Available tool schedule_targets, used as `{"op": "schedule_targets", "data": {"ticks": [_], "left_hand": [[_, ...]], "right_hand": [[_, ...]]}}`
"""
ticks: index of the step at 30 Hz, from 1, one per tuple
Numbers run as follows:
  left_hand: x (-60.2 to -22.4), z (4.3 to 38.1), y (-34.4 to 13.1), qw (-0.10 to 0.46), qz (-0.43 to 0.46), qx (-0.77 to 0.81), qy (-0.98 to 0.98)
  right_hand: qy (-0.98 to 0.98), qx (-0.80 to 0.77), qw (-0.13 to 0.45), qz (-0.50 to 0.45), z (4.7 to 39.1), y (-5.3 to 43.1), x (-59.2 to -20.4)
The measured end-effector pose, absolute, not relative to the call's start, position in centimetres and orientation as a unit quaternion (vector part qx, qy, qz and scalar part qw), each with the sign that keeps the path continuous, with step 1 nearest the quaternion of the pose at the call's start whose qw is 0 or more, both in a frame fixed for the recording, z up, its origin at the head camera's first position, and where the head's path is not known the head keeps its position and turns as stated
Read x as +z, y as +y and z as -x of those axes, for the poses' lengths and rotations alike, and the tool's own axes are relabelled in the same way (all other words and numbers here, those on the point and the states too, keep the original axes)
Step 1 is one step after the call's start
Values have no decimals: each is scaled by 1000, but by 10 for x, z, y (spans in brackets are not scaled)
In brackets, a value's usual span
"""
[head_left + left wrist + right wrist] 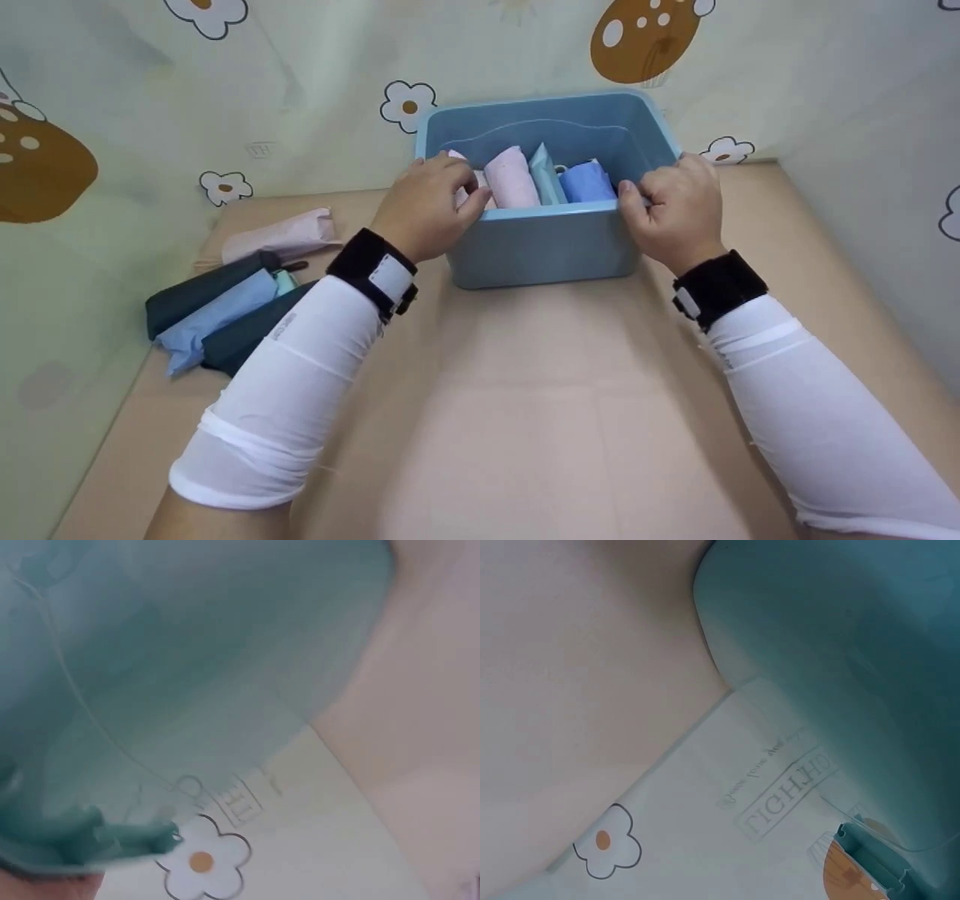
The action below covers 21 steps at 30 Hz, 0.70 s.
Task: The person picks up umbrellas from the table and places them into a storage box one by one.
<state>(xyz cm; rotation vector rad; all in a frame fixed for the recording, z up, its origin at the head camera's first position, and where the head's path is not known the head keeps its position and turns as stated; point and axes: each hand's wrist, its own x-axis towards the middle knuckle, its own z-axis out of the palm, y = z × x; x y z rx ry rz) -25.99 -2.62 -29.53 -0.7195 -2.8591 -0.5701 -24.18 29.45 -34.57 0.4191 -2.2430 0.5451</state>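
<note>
A blue-grey plastic bin stands at the far side of the table, against the patterned backdrop. My left hand grips its left front corner by the rim, and my right hand holds the right side of the rim, thumb over the edge. Inside the bin stand wrapped soft bundles: a pink one, a teal one and a blue one. Another pale pink piece is partly hidden behind the left hand. In both wrist views the bin's outer wall fills much of the picture.
Left of the bin, a pale pink bundle lies on the table. Nearer lie two dark green pouches with a light blue bundle between them, partly covered by the left sleeve. The flower-patterned backdrop rises behind.
</note>
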Motion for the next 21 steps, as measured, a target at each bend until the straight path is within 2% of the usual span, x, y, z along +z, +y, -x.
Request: {"op": "schedule_targets", "data": {"ticks": [13, 16, 21], "left_hand": [[-316, 248, -100, 33, 192, -186, -963], [-319, 242, -121, -8, 144, -136, -980], [-327, 230, -161, -110, 61, -69, -990]], "right_hand": [[-876, 220, 395, -167, 242, 293, -346], [-879, 216, 392, -165, 243, 293, -346], [-881, 215, 389, -163, 242, 293, -346]]}}
